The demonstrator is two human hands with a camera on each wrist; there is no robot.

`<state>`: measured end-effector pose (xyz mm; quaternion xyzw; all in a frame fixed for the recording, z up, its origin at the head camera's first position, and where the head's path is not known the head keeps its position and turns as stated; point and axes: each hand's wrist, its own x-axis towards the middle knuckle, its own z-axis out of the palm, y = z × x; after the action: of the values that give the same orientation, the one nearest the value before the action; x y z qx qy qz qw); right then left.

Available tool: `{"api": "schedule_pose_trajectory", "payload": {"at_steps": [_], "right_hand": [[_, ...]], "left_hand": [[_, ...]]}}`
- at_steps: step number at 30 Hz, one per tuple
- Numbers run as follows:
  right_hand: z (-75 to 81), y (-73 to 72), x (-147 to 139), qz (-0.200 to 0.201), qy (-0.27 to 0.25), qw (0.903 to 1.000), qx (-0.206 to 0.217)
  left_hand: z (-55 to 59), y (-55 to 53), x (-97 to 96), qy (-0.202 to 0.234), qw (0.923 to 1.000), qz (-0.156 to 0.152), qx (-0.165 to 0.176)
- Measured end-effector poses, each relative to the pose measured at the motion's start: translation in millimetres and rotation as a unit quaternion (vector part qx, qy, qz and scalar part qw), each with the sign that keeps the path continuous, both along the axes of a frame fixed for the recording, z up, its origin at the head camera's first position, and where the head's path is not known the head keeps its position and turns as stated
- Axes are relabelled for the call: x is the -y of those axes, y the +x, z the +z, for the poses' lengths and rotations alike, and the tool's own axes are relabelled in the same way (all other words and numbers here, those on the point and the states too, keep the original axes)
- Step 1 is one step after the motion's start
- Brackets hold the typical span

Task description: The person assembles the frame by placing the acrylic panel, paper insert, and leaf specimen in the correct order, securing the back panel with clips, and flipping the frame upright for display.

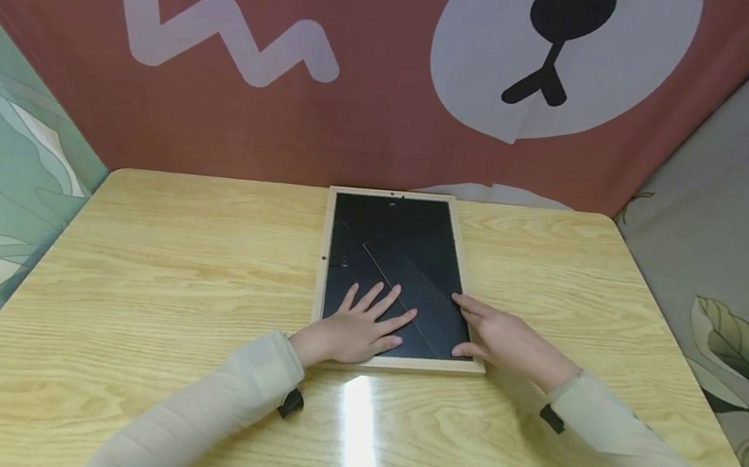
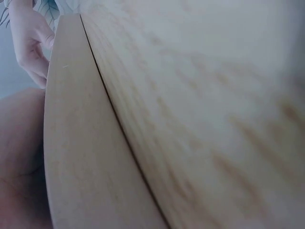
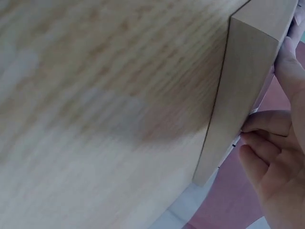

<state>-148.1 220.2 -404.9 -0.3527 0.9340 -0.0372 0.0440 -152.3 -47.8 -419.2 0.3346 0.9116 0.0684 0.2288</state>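
Wood-grain table (image 1: 201, 258) underneath. Left hand (image 1: 357, 335) spread flat on black panel (image 1: 393, 222), gripping nothing; right hand (image 1: 509, 342) loosely bent, thumb apart, fingertips at panel's near edge, no clear grip. Likely seating panel; next calls for even edge pressure. Two hands, one panel, one wooden frame (image 1: 321, 282) around it.

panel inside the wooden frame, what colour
The panel is black; head view shows it best.

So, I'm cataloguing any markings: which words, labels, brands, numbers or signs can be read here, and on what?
None can be read in any view.
The wooden frame and its dark backing board show no legible text.
The white zigzag on the red-brown backdrop looks like a pattern, not lettering.
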Motion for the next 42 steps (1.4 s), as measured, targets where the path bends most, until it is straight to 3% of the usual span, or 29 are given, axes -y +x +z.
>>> {"api": "schedule_pose_trajectory", "payload": {"at_steps": [10,23,25,28,32,42], "right_hand": [[1.0,-0.5,2.5,-0.013,0.005,0.9997,0.018],[-4.5,11.0,2.0,-0.003,-0.006,0.9994,-0.035],[-3.9,13.5,4.9,0.018,-0.014,0.9995,-0.022],[-2.5,18.6,10.0,0.045,-0.022,0.9979,0.042],[-2.6,23.6,14.2,0.038,-0.019,0.9910,0.127],[-6.7,22.1,13.3,0.027,-0.015,0.9885,0.148]], "left_hand": [[-1.0,1.2,0.4,0.005,1.0000,0.001,0.003],[-3.9,-0.8,0.0,0.017,0.9998,0.003,0.002],[-4.4,-0.3,-0.1,0.020,0.9998,0.004,-0.001],[-4.4,0.4,-0.4,0.024,0.9996,0.008,-0.009],[-2.4,2.3,0.1,0.034,0.9988,0.016,-0.030],[7.1,7.7,1.2,0.062,0.9941,0.033,-0.082]]}}
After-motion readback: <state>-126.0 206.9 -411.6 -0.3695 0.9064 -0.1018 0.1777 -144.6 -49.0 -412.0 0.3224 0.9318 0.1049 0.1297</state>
